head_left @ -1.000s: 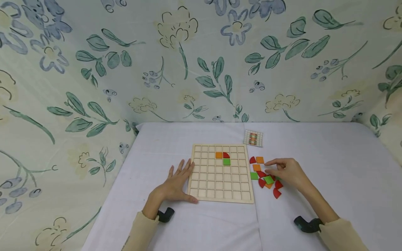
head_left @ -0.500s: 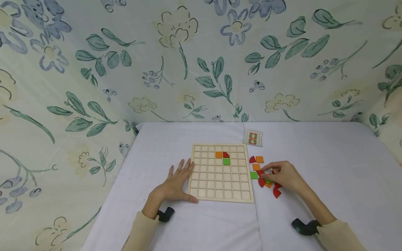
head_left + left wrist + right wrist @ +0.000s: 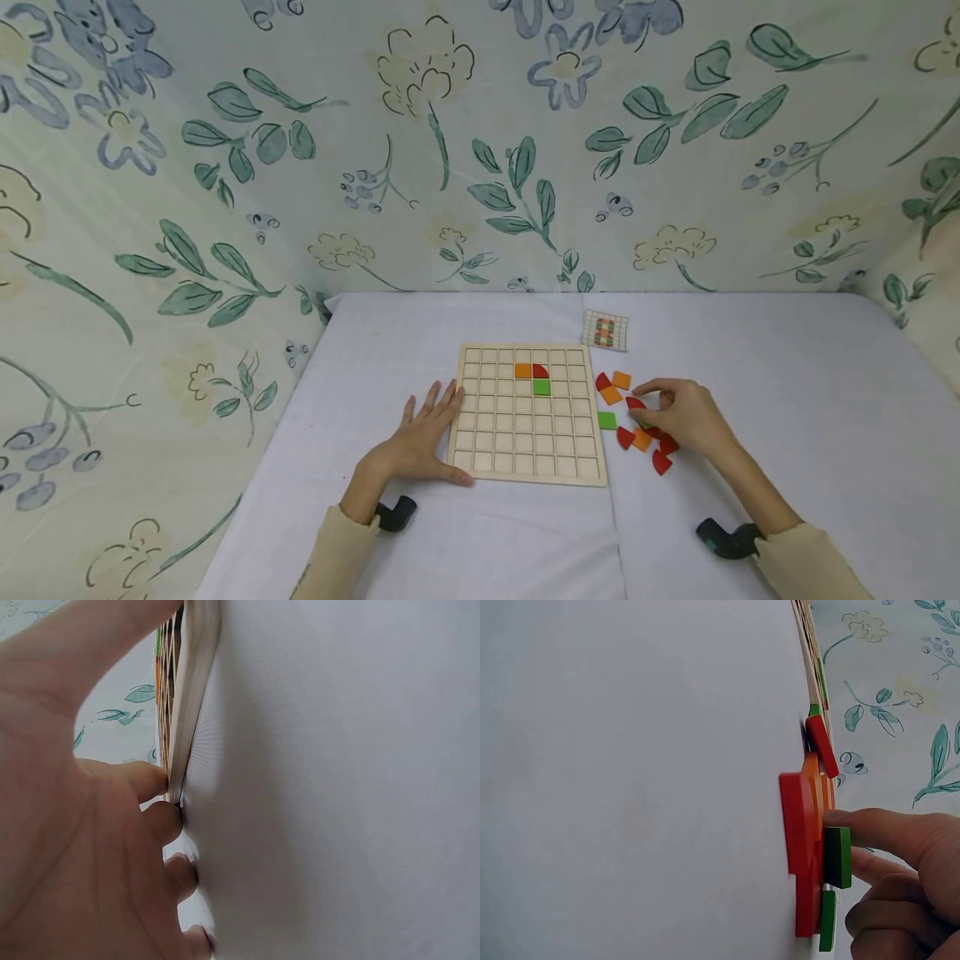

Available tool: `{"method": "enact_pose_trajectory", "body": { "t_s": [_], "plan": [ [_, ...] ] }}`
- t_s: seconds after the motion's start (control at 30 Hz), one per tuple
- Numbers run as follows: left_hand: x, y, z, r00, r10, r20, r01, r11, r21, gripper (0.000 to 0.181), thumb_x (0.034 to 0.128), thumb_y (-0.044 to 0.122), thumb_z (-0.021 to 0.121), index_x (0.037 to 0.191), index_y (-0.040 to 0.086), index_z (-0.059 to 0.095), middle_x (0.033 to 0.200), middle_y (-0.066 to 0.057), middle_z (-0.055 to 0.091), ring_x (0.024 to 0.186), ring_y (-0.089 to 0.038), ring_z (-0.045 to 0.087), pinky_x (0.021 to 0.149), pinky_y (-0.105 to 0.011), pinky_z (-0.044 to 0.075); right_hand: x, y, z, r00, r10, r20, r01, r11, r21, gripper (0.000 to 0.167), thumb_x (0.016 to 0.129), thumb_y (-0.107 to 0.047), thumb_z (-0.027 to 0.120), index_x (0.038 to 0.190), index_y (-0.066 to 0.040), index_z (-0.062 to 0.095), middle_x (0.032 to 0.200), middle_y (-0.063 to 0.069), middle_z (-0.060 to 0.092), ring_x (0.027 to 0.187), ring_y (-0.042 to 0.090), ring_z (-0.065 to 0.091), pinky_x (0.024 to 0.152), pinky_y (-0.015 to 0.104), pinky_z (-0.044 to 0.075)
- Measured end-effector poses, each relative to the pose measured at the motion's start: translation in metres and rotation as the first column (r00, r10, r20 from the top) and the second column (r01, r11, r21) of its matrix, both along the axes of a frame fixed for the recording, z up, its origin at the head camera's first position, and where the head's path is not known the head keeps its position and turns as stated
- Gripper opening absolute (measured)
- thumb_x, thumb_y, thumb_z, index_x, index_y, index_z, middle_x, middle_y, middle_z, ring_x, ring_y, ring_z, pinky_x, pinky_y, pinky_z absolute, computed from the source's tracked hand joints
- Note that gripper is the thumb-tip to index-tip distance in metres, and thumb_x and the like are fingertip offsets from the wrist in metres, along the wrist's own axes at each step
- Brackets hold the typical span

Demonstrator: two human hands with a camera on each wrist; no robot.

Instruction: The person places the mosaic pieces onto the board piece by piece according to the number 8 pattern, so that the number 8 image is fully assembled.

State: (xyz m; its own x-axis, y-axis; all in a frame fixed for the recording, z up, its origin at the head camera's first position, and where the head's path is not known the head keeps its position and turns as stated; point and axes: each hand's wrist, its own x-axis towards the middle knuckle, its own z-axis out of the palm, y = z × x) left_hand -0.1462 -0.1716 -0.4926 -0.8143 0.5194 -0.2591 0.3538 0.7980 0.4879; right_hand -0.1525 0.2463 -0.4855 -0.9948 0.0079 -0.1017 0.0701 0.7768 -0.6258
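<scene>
My left hand (image 3: 422, 442) lies spread along the left edge of a wooden grid board (image 3: 491, 467), its fingertips on the edge and thumb at the lower corner. In the left wrist view the fingers (image 3: 163, 821) meet the board's side. An orange square (image 3: 522, 371), a red quarter-circle (image 3: 540, 371) and a green square (image 3: 542, 387) sit in the grid. My right hand (image 3: 690, 417) is over a loose pile of tiles, with thumb and index finger apart around a red tile (image 3: 636, 402). In the right wrist view the thumb touches the pile beside a green tile (image 3: 838, 857).
A small pattern card (image 3: 605, 331) lies beyond the board's upper right corner. More loose tiles lie right of the board, including an orange square (image 3: 622, 380), a green square (image 3: 607, 421) and a red quarter-circle (image 3: 662, 462). A flowered cloth (image 3: 450, 208) hangs behind the table.
My right hand moved left into the tiles, then back a little right, with thumb and index finger parting. An orange square turned and several red tiles shifted. The left hand stayed still.
</scene>
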Motion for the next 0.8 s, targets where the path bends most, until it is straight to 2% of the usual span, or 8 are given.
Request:
{"method": "enact_pose_trajectory", "body": {
  "t_s": [0.1,0.3,0.43,0.57,0.67,0.8],
  "plan": [
    [0.0,0.0,0.001,1.0,-0.002,-0.001,0.002,1.0,-0.003,0.138,0.0732,0.062,0.087,0.167,0.009,0.001,0.176,-0.01,-0.008,0.162,-0.037,-0.013,0.125,-0.07,-0.008,0.0,-0.001,0.001,1.0,0.02,-0.014,-0.02,1.0,0.003,0.035,0.088,-0.021,0.083,0.115,-0.001,0.074,0.06,0.003,0.045,0.051,0.018,0.044,0.045,0.026,0.038],
    [0.0,0.0,0.0,1.0,0.0,0.002,0.0,1.0,-0.009,0.138,0.0734,0.062,0.087,0.167,0.01,0.0,0.176,-0.01,-0.008,0.162,-0.037,-0.013,0.125,-0.07,-0.008,-0.003,0.001,0.003,0.998,0.003,-0.055,0.0,0.998,0.064,0.037,0.087,-0.026,0.083,0.111,0.001,0.073,0.058,0.003,0.048,0.048,0.019,0.046,0.044,0.027,0.041],
    [0.0,0.0,0.0,1.0,0.001,0.003,-0.001,1.0,-0.01,0.138,0.0733,0.063,0.086,0.167,0.01,0.0,0.176,-0.01,-0.008,0.162,-0.037,-0.014,0.125,-0.07,-0.008,-0.008,0.008,0.003,0.998,0.056,0.013,-0.056,0.998,0.025,0.037,0.09,-0.022,0.081,0.12,-0.002,0.073,0.061,0.003,0.046,0.054,0.019,0.047,0.046,0.025,0.039],
    [0.0,0.0,0.0,1.0,0.002,0.003,-0.002,1.0,-0.006,0.138,0.0731,0.063,0.086,0.167,0.01,0.001,0.176,-0.01,-0.008,0.162,-0.037,-0.013,0.125,-0.07,-0.007,-0.013,0.017,0.002,0.986,0.149,0.08,-0.147,0.989,-0.027,0.037,0.093,-0.017,0.076,0.127,-0.004,0.071,0.064,0.002,0.046,0.06,0.019,0.048,0.05,0.023,0.04],
    [0.0,0.0,0.0,1.0,0.001,0.003,-0.001,1.0,-0.003,0.138,0.0732,0.063,0.086,0.167,0.01,0.001,0.176,-0.01,-0.008,0.162,-0.037,-0.013,0.125,-0.071,-0.007,-0.016,0.024,0.001,0.978,0.191,0.089,-0.188,0.981,-0.045,0.036,0.094,-0.018,0.075,0.127,-0.004,0.072,0.065,0.002,0.047,0.062,0.019,0.049,0.051,0.023,0.042],
    [-0.001,0.0,0.0,1.0,-0.002,0.002,0.002,1.0,-0.005,0.137,0.0736,0.063,0.086,0.167,0.01,0.001,0.176,-0.01,-0.008,0.162,-0.037,-0.013,0.125,-0.071,-0.007,-0.019,0.03,-0.002,0.979,0.19,0.071,-0.187,0.982,-0.039,0.034,0.094,-0.021,0.076,0.125,-0.006,0.074,0.065,0.002,0.048,0.063,0.018,0.048,0.051,0.022,0.041]
  ]
}}
